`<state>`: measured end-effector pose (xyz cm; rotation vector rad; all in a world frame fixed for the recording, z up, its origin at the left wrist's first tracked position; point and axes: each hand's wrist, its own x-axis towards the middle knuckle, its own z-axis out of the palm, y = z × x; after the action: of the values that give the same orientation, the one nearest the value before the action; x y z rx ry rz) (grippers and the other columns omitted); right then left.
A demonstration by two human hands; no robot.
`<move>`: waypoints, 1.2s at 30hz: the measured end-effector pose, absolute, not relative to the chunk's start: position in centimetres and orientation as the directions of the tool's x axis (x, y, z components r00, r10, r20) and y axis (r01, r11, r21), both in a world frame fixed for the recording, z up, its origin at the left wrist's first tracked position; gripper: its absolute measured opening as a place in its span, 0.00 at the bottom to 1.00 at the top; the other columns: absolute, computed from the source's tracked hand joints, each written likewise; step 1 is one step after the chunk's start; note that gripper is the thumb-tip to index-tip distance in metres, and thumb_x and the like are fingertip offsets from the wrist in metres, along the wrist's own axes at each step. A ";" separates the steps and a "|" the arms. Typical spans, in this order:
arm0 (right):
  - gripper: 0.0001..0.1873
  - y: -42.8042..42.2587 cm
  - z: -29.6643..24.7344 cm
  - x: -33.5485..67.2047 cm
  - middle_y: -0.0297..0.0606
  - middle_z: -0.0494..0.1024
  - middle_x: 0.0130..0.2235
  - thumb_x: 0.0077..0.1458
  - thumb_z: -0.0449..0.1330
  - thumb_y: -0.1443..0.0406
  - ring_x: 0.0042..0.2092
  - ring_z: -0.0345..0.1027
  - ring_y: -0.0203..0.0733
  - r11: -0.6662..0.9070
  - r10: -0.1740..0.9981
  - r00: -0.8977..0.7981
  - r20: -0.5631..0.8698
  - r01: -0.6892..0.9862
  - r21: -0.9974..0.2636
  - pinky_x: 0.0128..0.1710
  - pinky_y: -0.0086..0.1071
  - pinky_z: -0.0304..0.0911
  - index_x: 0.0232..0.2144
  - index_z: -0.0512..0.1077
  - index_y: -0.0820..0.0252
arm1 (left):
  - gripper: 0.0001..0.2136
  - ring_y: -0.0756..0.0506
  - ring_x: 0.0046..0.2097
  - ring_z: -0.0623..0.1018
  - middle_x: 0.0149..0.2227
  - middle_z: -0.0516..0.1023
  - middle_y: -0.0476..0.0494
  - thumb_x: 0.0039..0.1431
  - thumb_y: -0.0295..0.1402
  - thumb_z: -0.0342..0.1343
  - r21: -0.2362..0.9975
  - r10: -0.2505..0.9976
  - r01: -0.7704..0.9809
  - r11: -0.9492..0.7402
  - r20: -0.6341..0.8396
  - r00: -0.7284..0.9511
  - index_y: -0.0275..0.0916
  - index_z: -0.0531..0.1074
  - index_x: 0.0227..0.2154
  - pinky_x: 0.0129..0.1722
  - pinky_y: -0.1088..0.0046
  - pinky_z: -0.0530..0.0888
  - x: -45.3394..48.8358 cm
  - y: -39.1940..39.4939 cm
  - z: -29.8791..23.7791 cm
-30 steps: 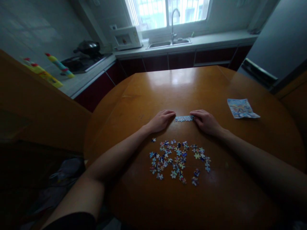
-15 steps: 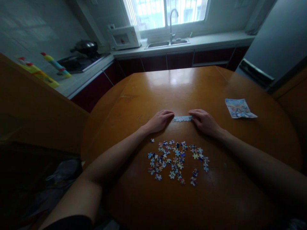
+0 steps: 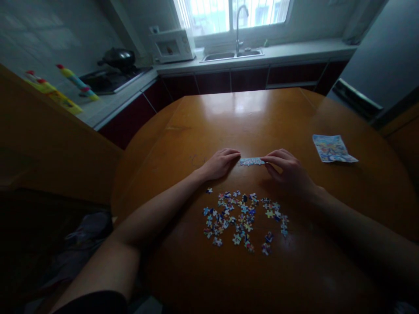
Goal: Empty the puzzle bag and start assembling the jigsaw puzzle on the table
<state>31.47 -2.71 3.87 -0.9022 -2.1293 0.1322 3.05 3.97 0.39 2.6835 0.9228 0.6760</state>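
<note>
puzzle strip (image 3: 250, 162): on the table (image 3: 209, 117) beyond the loose pieces (image 3: 236, 238)
right hand (image 3: 288, 169): has lifted slightly, fingertips at its right end; pinching, i can't tell
left hand (image 3: 222, 163): unmoved, grip unclear; probably my main steadying

I'm seeing the puzzle strip (image 3: 251, 161) lying between the left hand (image 3: 221, 163) and right hand (image 3: 290, 171), loose pieces (image 3: 225, 213) sitting before it, the sheet (image 3: 333, 149) resting rightward, the sink (image 3: 235, 55) standing behind.

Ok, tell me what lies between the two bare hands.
In the head view, a narrow pale-blue strip of joined jigsaw pieces lies between the left hand and the right hand.
</note>
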 end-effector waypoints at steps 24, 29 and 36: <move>0.10 -3.9 4.8 31.7 0.44 0.80 0.38 0.63 0.59 0.69 0.39 0.73 0.47 0.765 0.620 -0.420 0.663 0.514 -0.389 0.39 0.43 0.70 0.43 0.78 0.58 | 0.16 0.42 0.57 0.74 0.57 0.75 0.36 0.73 0.33 0.47 0.341 0.619 0.519 -0.784 0.363 0.697 0.40 0.71 0.58 0.59 0.53 0.73 3.2 3.9 0.3; 0.10 -3.9 4.8 31.6 0.44 0.80 0.38 0.64 0.59 0.69 0.40 0.73 0.47 0.754 0.635 -0.415 0.652 0.515 -0.407 0.39 0.43 0.70 0.43 0.79 0.58 | 0.16 0.42 0.58 0.74 0.57 0.75 0.36 0.73 0.32 0.47 0.334 0.618 0.522 -0.785 0.354 0.702 0.40 0.71 0.58 0.59 0.54 0.73 3.1 4.0 0.4; 0.10 -3.9 4.8 31.6 0.43 0.80 0.38 0.63 0.59 0.68 0.39 0.73 0.47 0.750 0.644 -0.406 0.648 0.503 -0.430 0.39 0.43 0.70 0.43 0.80 0.56 | 0.16 0.42 0.58 0.74 0.57 0.75 0.36 0.73 0.32 0.47 0.345 0.625 0.525 -0.778 0.347 0.699 0.40 0.71 0.58 0.60 0.54 0.72 3.1 4.0 0.3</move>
<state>31.64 -3.90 4.79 -0.8602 -2.0885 0.2094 3.13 3.98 0.35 2.6888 0.9237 0.6682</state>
